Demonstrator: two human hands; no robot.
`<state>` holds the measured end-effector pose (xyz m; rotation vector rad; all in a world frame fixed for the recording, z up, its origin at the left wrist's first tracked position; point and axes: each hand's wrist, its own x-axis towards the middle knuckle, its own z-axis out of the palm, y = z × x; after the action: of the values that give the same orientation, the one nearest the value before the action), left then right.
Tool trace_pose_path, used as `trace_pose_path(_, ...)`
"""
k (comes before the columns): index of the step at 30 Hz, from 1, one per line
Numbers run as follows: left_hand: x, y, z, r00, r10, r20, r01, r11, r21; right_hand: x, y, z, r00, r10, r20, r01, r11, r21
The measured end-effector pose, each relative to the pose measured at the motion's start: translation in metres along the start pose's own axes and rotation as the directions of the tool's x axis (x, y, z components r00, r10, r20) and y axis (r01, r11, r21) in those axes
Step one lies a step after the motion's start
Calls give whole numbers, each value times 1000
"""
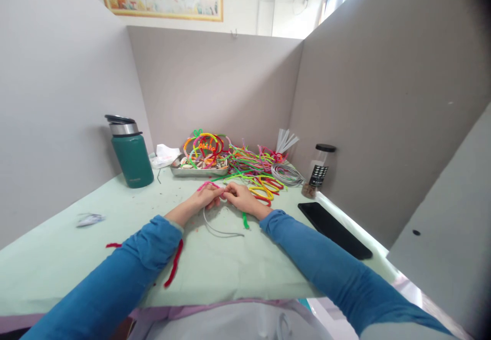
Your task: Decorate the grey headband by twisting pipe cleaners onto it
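Note:
Over the middle of the table, my left hand [209,196] is closed on a pink pipe cleaner [206,184], which arcs up behind its fingers. My right hand [241,198] meets it fingertip to fingertip, pinched at the same spot; what exactly lies between its fingers is hidden. A thin grey wire [217,232] curves down from between the hands onto the table. Beside my right wrist lies a short green pipe cleaner [245,221]. A red pipe cleaner [175,264] passes under my left forearm, partly covered by the sleeve.
Behind the hands stand a metal tray [199,172] with bent pipe-cleaner shapes, a pile of loose pipe cleaners [251,160] and a coil of grey wire [288,175]. A green bottle [132,158] is left; a clear jar [318,171] and black phone-like slab [333,230] are right. Grey partitions [215,79] surround the table.

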<state>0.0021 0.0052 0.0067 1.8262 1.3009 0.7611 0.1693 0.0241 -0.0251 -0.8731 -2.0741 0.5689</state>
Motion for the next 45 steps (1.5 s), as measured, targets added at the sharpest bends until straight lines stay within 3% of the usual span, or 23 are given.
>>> trace_pose_path(15, -2, 8, 2, 997, -42, -64, 54, 978, 200, 3, 5, 1, 1000, 4, -1, -4, 999, -54)
trace_pose_path(45, -4, 6, 1, 999, 18, -42, -9, 979, 202, 2, 2, 0, 1000, 15, -10, -15, 998, -58)
